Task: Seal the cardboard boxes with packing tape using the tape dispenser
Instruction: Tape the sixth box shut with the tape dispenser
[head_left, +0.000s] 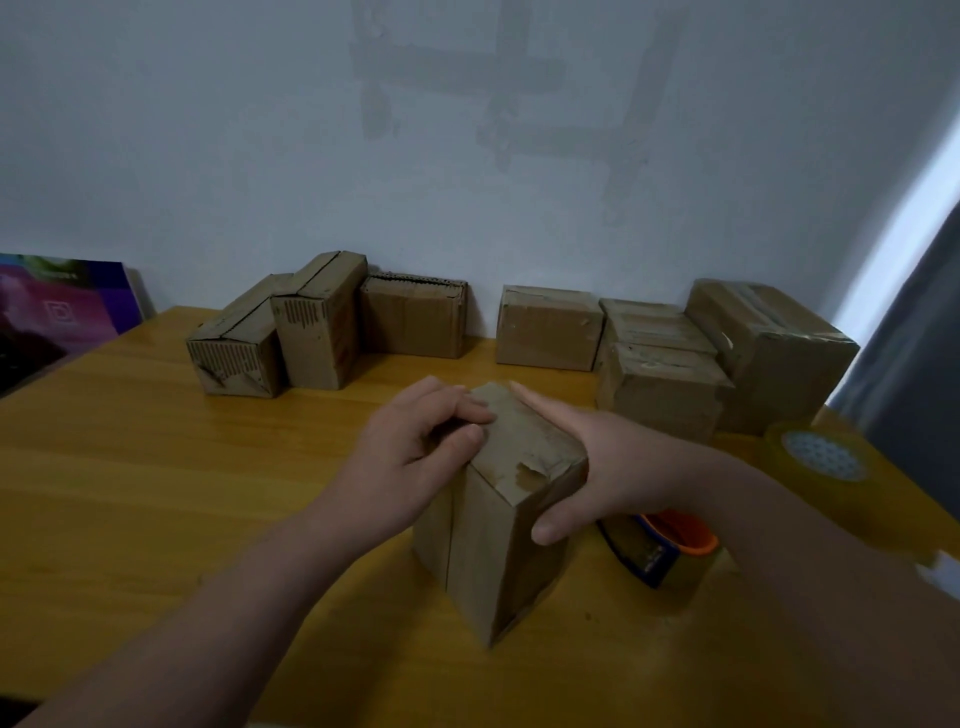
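A small upright cardboard box (493, 545) stands in the middle of the wooden table (156, 493). My left hand (410, 457) rests on its top left edge, fingers curled over the flap. My right hand (608, 467) grips the box's right side, thumb on the front face and fingers stretched along the top edge. The blue and orange tape dispenser (660, 545) lies on the table just right of the box, partly hidden under my right wrist. A roll of clear packing tape (821, 457) sits further right.
Several cardboard boxes line the wall: three at the back left (317, 332) and several at the back right (670, 364). A purple panel (57, 312) leans at the far left. A grey curtain (914, 364) hangs on the right.
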